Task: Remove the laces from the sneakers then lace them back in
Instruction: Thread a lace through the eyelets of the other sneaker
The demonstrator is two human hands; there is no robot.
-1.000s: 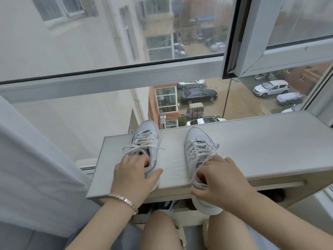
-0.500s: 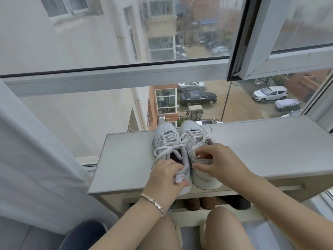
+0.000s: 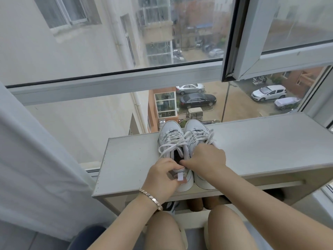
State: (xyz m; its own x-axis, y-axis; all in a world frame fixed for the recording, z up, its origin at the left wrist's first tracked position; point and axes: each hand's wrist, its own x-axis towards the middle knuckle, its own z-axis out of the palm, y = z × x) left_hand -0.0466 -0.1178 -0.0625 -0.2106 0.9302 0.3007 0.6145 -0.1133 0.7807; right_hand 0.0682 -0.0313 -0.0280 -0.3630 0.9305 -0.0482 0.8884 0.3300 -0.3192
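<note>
Two white sneakers stand side by side, touching, toes toward the window, on a grey shelf top (image 3: pixel 129 165). Both are laced, with loose white lace loops (image 3: pixel 171 145) spilling over their tongues. My left hand (image 3: pixel 162 179) grips the heel of the left sneaker (image 3: pixel 170 134), thumb by its pull tab. My right hand (image 3: pixel 207 159) lies over the opening of the right sneaker (image 3: pixel 195 130), fingers curled on its collar and reaching toward the left one. The right sneaker's heel (image 3: pixel 205 184) overhangs the front edge slightly.
The shelf runs right along the window glass (image 3: pixel 90 114), with bare top on both sides of the shoes. An open window sash (image 3: pixel 270 65) hangs above right. A white curtain (image 3: pixel 27 159) is at left. Brown shoes (image 3: pixel 201 202) sit under the shelf, my knees below.
The sneakers, a hand's width apart a second ago, have been pushed together at the shelf's middle. Both hands moved inward with them and now nearly touch.
</note>
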